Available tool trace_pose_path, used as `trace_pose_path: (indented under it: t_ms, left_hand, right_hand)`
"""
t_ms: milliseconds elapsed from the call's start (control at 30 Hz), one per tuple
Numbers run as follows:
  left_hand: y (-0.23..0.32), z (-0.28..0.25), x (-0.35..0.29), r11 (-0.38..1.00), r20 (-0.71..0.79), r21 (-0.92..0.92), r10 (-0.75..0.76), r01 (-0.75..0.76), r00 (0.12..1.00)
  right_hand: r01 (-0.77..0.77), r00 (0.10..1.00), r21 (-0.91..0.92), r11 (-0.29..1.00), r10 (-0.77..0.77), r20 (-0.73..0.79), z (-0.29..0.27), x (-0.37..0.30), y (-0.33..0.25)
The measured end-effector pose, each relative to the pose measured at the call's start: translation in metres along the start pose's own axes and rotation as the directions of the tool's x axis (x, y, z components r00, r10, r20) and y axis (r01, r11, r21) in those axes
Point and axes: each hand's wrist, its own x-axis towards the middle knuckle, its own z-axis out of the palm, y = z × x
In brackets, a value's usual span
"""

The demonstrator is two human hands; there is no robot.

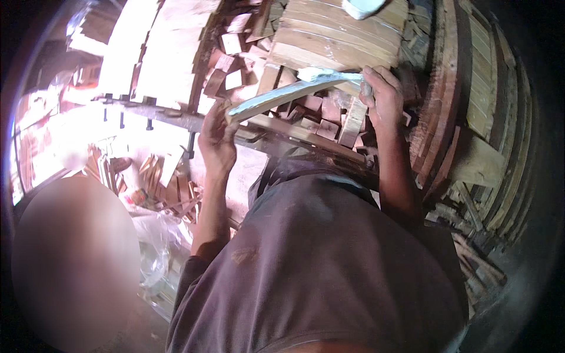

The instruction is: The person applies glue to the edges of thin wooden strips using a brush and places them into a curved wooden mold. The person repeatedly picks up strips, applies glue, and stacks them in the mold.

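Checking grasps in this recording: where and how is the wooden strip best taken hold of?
Probably by the left end of the wooden strip, from the left and below: it is slender, coated whitish on top and bare-looking on the near side, while the right hand holds the brush at its other end.

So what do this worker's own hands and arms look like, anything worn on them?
The left hand and right hand are ungloved, five-fingered human hands, with no watch or bracelet visible. Both forearms are bare. The left sleeve, dark greyish-brown like the shirt, ends near the elbow.
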Motion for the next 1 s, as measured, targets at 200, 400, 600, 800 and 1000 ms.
trace_pose_path:
  t_ms: [200, 400, 600, 800, 1000]
  left_hand:
    - [0.005, 0.003, -0.013, 0.998, -0.045, 0.059, -0.026, 0.029, 0.999]
    - [0.004, 0.0, -0.019, 0.998, -0.069, 0.051, -0.041, 0.044, 0.997]
    - [-0.014, -0.003, -0.018, 1.0, -0.067, -0.004, 0.003, -0.004, 0.998]
    - [-0.009, -0.004, -0.015, 1.0, -0.029, 0.007, 0.026, -0.026, 0.999]
    - [-0.016, -0.006, -0.01, 0.996, -0.072, -0.086, -0.007, 0.001, 0.997]
  right_hand:
    - [0.226, 0.943, -0.361, 0.905, -0.11, 0.314, 0.075, -0.041, -0.012]
    - [0.439, 0.891, -0.519, 0.733, -0.281, 0.357, 0.092, -0.054, -0.007]
    - [0.471, 0.86, -0.755, 0.455, -0.425, 0.281, 0.038, -0.016, 0.014]
    - [0.341, 0.853, -0.854, 0.392, -0.511, 0.107, -0.013, 0.031, 0.037]
    - [0.273, 0.807, -0.911, 0.309, -0.589, 0.041, -0.054, 0.065, 0.056]
